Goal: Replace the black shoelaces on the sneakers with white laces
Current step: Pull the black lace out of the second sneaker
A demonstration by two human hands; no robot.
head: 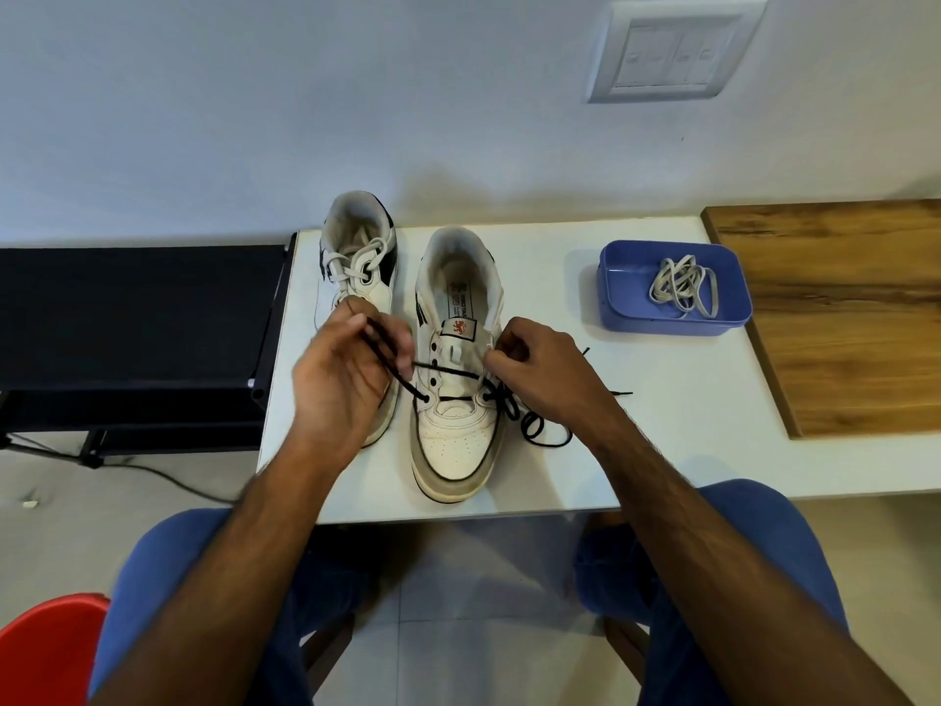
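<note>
Unlacing the nearer sneaker (455, 400) at frame centre

Left hand (338, 384) pinches the black lace (394, 372), which runs up-left from the lower-left eyelet; right hand (534, 366) curls at the right eyelets, its hold unclear; white laces (685, 287) wait in the blue tray (626, 308), upper right

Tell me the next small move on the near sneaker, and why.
Probably pull the black lace out of the next eyelets with the left hand, which already holds one strand. The lace crosses only the lowest rows of the near sneaker, the upper eyelets are bare, and slack lies beside the right hand. The white lace waits in the blue tray.
</note>
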